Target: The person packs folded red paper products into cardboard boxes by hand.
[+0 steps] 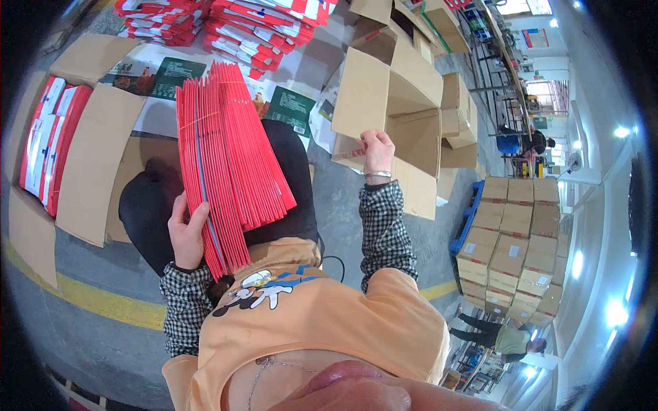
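Observation:
On my lap stands a thick bundle of red flat-folded cartons [223,151], their edges fanned towards me. A thin band runs across part of it, and one blue-grey edge shows among the red ones. My left hand [188,233] grips the bundle's left side near its lower end, thumb on the edges. Away to the right, my right hand [377,149] is raised with its fingers pinched together, in front of the flap of an open cardboard box [415,127]. What those fingers hold, if anything, cannot be made out.
At left, an open cardboard box [103,164] contains red and white packs [55,144]. Red and white stacks [264,31] lie on printed sheets ahead. Stacked cartons [510,246] stand on a blue pallet [467,219] at right. A person [504,338] is beyond them.

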`<state>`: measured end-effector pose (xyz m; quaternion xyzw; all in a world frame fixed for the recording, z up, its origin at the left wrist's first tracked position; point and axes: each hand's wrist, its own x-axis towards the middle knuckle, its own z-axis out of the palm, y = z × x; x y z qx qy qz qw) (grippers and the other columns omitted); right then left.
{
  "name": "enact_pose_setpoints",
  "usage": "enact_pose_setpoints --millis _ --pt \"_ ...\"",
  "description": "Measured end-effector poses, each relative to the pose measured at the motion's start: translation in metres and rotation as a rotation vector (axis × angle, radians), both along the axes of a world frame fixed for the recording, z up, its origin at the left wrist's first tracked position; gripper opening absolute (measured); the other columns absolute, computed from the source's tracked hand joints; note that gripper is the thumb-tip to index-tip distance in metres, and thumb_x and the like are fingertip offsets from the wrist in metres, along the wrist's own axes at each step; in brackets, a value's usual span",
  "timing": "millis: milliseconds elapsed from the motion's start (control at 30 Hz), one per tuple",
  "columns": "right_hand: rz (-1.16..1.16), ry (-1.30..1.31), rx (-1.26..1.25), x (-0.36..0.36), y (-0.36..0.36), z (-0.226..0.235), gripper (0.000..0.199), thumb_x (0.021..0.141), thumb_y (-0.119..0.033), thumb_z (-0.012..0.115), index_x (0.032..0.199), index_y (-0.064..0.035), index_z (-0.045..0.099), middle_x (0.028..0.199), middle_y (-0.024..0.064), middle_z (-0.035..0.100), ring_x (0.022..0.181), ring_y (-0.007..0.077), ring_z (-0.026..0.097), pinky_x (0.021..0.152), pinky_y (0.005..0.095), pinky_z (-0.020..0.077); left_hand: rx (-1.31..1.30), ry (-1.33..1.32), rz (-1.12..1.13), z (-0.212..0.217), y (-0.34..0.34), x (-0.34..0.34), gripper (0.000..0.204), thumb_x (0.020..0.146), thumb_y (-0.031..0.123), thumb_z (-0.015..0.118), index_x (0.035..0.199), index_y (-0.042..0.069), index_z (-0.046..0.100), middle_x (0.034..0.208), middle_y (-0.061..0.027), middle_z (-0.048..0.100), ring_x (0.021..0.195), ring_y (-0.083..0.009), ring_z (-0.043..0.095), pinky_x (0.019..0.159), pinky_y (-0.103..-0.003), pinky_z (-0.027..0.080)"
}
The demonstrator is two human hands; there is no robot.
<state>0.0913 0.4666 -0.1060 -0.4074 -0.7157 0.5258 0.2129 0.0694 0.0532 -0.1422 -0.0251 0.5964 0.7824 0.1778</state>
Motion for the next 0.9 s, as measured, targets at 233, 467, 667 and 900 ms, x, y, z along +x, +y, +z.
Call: enact_pose_setpoints --millis 233,467,667,900 --pt "0.157 0.019 -0.093 0.0 -0.026 0.007 0.018 0.088 -0.009 0.063 0.093 0.0072 0.065 0.073 0.008 0.064 0.065 0.016 0.066 0.056 0.026 0.054 -0.034 0.034 0.027 -0.004 -0.001 0.002 0.039 0.09 0.01 0.063 0.126 -0.003 0.055 0.111 -0.0059 0.057 0.103 -0.0148 0.055 0.094 -0.029 0.041" --pt "0.201 -0.213 0.463 0.0 -0.004 -0.035 0.019 0.087 -0.016 0.064 0.091 0.002 0.069 0.084 0.0134 0.067 0.078 0.0218 0.068 0.059 0.032 0.058 -0.023 0.027 0.036 0.004 0.002 0.001 0.038 0.089 0.007 0.062 0.124 -0.005 0.055 0.108 -0.005 0.056 0.102 -0.0137 0.055 0.092 -0.027 0.042" --pt "0.625 0.062 0.277 -0.048 -0.133 0.041 0.023 0.094 -0.009 0.056 0.113 -0.0001 0.065 0.114 0.0134 0.067 0.107 0.0173 0.06 0.094 0.0296 0.0452 -0.145 0.112 0.021 0.004 0.003 -0.001 0.039 0.086 0.008 0.066 0.121 -0.005 0.058 0.104 -0.0072 0.057 0.099 -0.0143 0.056 0.089 -0.026 0.043" --pt "1.374 0.181 0.552 -0.057 -0.233 0.028 0.023 0.09 -0.009 0.057 0.112 -0.0055 0.064 0.114 0.0121 0.065 0.118 0.03 0.056 0.11 0.0499 0.0297 -0.128 0.124 0.045 0.004 0.002 -0.003 0.041 0.085 0.009 0.068 0.124 -0.003 0.058 0.102 -0.0059 0.058 0.095 -0.013 0.057 0.087 -0.026 0.044"
